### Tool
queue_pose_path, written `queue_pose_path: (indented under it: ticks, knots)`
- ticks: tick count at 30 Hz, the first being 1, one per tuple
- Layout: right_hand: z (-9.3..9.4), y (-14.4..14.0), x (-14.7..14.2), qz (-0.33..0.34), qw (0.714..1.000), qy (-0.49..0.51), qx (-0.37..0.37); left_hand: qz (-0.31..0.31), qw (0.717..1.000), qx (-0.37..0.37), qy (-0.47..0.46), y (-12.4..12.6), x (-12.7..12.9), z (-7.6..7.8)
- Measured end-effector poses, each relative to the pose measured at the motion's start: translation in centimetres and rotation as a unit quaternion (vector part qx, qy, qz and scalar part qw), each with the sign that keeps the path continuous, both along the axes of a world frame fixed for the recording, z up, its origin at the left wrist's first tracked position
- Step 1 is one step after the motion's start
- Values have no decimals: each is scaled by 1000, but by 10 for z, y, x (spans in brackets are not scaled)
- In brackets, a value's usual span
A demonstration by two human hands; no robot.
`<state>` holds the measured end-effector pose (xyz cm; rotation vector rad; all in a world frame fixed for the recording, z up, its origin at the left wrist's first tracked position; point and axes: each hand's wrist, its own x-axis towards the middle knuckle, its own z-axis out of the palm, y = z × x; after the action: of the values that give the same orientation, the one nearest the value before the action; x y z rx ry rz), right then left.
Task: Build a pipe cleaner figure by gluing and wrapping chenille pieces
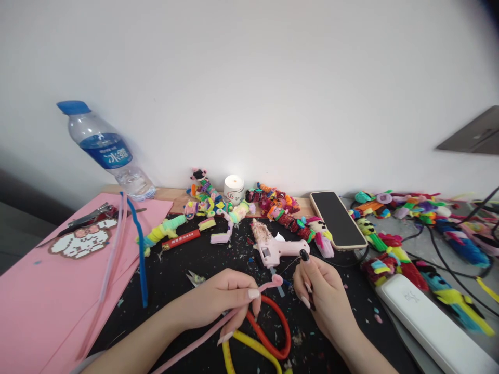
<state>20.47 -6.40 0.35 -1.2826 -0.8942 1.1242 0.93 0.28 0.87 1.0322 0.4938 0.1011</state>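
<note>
Over the black tabletop (187, 259), a pink pipe cleaner (241, 304) is pinched by the left hand (222, 304); its curled tip is gripped by the right hand (323, 296), kept taut for shaping. Glue gun (278, 246) lies just beyond.

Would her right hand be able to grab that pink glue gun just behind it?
Probably yes. The right hand sits just in front of the pink glue gun with nothing between them, though its fingers are busy pinching something thin by the pink pipe cleaner.
</note>
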Motion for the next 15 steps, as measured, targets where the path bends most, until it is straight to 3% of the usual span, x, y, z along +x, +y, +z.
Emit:
queue_pose_path:
  ticks: [6, 15]
  knots:
    - [-1, 2, 0, 32, 999, 35, -11, 6, 1000, -2, 2, 0, 0, -3]
    - [1, 1, 1, 47, 997, -56, 5, 10, 1000, -11, 10, 0, 0, -2]
